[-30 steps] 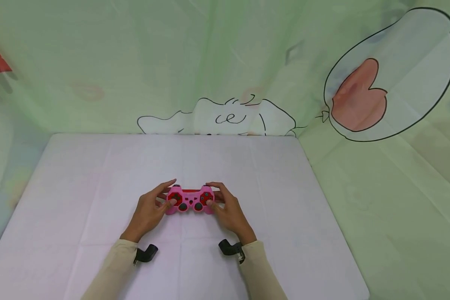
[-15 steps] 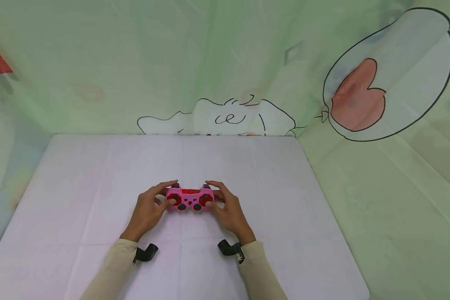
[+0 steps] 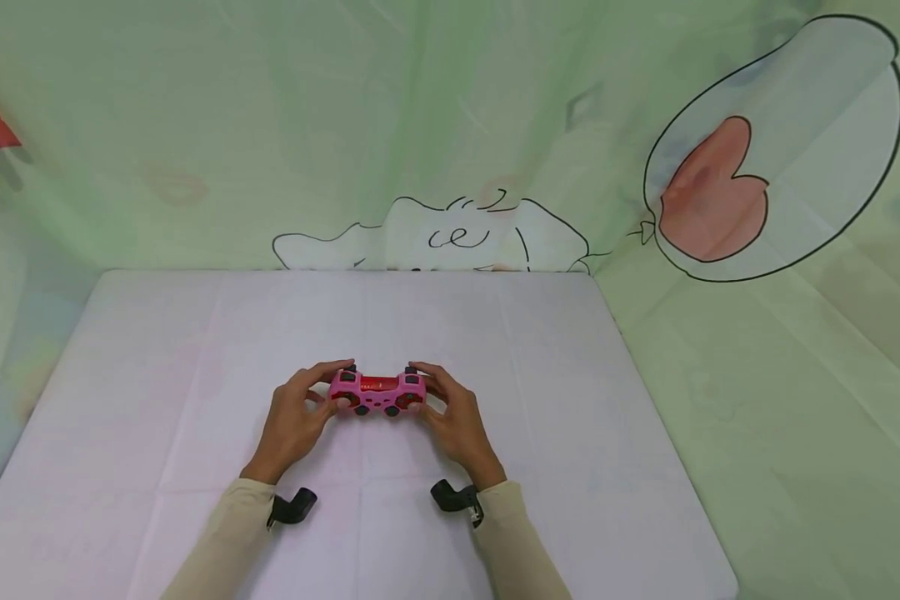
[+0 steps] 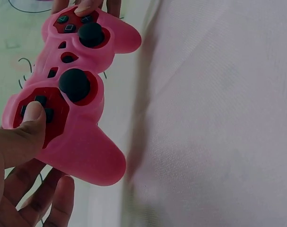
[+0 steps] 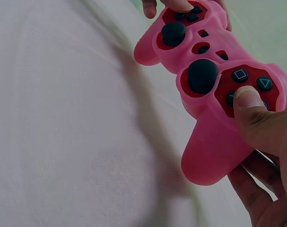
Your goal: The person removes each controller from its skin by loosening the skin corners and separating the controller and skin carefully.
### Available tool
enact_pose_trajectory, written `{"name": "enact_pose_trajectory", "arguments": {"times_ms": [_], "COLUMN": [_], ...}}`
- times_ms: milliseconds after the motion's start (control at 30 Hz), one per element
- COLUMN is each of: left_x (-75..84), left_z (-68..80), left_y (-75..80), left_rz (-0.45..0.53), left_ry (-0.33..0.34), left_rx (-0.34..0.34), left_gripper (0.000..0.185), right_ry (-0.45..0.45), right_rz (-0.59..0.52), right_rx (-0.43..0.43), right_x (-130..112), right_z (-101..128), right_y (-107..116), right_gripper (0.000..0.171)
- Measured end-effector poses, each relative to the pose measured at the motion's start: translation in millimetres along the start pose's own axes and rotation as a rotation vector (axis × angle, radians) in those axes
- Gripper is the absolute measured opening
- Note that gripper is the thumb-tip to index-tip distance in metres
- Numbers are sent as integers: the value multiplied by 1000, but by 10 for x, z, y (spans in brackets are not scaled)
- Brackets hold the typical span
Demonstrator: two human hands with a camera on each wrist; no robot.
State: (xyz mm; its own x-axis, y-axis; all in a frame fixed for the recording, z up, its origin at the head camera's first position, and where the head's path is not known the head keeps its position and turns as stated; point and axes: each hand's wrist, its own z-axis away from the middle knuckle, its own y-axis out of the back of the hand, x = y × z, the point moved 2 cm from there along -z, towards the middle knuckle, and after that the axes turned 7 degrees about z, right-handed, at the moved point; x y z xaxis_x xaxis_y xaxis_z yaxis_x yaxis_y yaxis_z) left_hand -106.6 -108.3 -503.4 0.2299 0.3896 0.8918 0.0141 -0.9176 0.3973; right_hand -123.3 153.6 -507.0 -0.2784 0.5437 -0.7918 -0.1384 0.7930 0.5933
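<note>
I hold a pink game controller (image 3: 377, 393) between both my hands, just below the middle of the head frame, over the pale pink tablecloth (image 3: 195, 350) that covers the table. My left hand (image 3: 294, 419) curls round its left grip, the thumb (image 4: 32, 118) lying on the black direction buttons in the red panel at the lower left of the left wrist frame, with my other fingers tucked behind and under the grip. My right hand (image 3: 453, 419) curls round the right grip in the same way; in the right wrist frame the thumb (image 5: 249, 101) presses on the face buttons at the right edge, just beside the square and triangle marks. The two black thumbsticks (image 5: 202, 75) stand free between my thumbs. The controller seems raised a little off the cloth, for a soft shadow lies beneath it in both wrist frames. Behind the table, across the upper half of the head frame, hangs a pale green curtain (image 3: 435, 108) with a cartoon balloon (image 3: 772, 150) printed at the upper right
</note>
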Motion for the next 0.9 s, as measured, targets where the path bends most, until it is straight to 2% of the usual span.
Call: {"name": "enact_pose_trajectory", "arguments": {"times_ms": [267, 367, 500, 667, 900], "left_x": [8, 10, 4, 1, 16], "left_z": [14, 7, -2, -13, 9], "left_y": [4, 13, 15, 4, 10], "left_rz": [22, 17, 16, -19, -74], "left_ry": [-10, -16, -9, 23, 96], "left_rx": [-5, -14, -24, -51, -101], "left_gripper": [66, 60, 51, 50, 47], "right_ry": [-17, -26, -49, -59, -56], "right_rz": [-3, 3, 39, 84, 92], "right_rx": [1, -24, -71, -111, -153], "right_x": [3, -8, -16, -8, -39], "right_z": [22, 18, 5, -5, -11], "right_y": [-19, -5, 22, 29, 73], "right_gripper": [64, 63, 54, 49, 43]}}
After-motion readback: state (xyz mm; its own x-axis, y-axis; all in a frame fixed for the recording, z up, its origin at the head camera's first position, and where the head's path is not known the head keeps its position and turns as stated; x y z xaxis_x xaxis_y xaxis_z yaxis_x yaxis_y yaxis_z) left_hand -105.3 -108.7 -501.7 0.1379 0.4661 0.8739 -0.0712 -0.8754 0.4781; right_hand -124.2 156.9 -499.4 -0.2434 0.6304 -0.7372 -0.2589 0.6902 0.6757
